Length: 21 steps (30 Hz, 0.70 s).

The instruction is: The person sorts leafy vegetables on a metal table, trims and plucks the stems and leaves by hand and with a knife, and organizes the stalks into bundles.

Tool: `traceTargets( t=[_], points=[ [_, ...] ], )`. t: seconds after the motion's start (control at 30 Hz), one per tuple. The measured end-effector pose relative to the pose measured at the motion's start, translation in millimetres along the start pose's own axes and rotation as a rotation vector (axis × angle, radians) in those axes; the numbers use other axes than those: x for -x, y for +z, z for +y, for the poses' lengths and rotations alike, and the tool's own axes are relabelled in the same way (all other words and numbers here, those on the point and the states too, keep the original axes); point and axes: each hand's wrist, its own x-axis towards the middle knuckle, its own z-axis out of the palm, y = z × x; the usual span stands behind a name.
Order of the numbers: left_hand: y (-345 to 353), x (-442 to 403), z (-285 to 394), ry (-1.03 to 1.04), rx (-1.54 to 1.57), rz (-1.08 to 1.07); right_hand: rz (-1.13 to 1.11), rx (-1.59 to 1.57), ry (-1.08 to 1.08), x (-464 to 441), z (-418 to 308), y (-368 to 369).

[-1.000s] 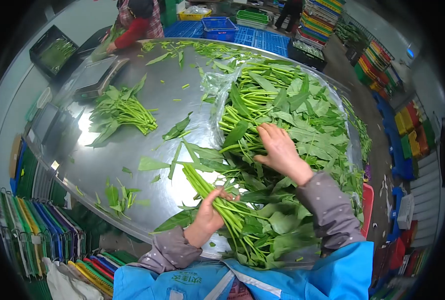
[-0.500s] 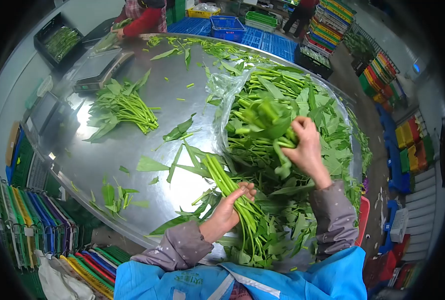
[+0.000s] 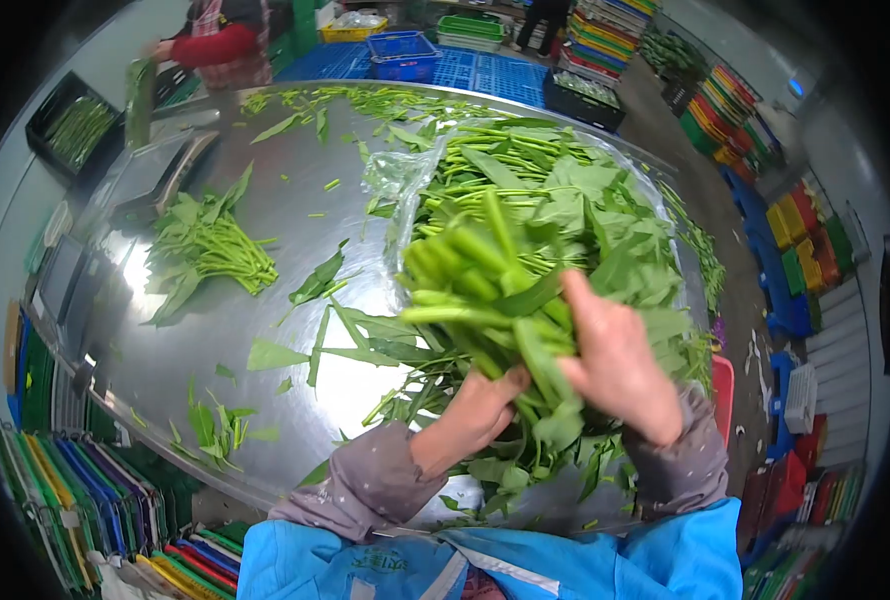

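Note:
My left hand (image 3: 473,415) is closed round the lower part of a bunch of water spinach (image 3: 470,268), its thumb and fingers wrapped on the stems. My right hand (image 3: 620,360) grips the same greens from the right, fingers bent and slightly blurred. The cut stem ends point up and away from me, while leaves hang below the hands. Behind and to the right lies a large pile of water spinach (image 3: 575,185) on clear plastic (image 3: 402,185). A separate bunch (image 3: 215,245) rests on the steel table (image 3: 175,375) at left.
Loose leaves (image 3: 215,430) and stem bits are scattered over the table. A scale (image 3: 150,175) stands at the far left, near a black crate of greens (image 3: 77,130). Across the table, a person in a red sleeve (image 3: 215,48) handles greens. A blue crate (image 3: 403,57) stands behind the far edge.
The hands have come together: my right hand brought its greens down to the left, against the stems in my left hand. The view has shifted slightly to the right.

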Motion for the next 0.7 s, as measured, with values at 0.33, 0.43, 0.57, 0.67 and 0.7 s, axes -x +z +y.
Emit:
traceTargets(
  t=[0.33, 0.43, 0.57, 0.67, 0.7],
  points=[
    [-4, 73, 63, -0.124, -0.653, -0.430, 0.178, 0.234, -0.167, 28, -52, 17],
    [-6, 87, 75, -0.394, -1.107, -0.381, 0.154, 0.045, -0.205, 32, -64, 26],
    [-23, 99, 52, -0.151, -0.714, -0.213, 0.222, -0.114, -0.258, 31, -70, 27],
    [-62, 96, 34, -0.096, -0.432, -0.157, 0.315, -0.104, -0.221, 21, -58, 44],
    [-83, 96, 29, -0.093, -0.357, -0.176, 0.268, -0.143, -0.217, 21, -53, 45]
  ],
)
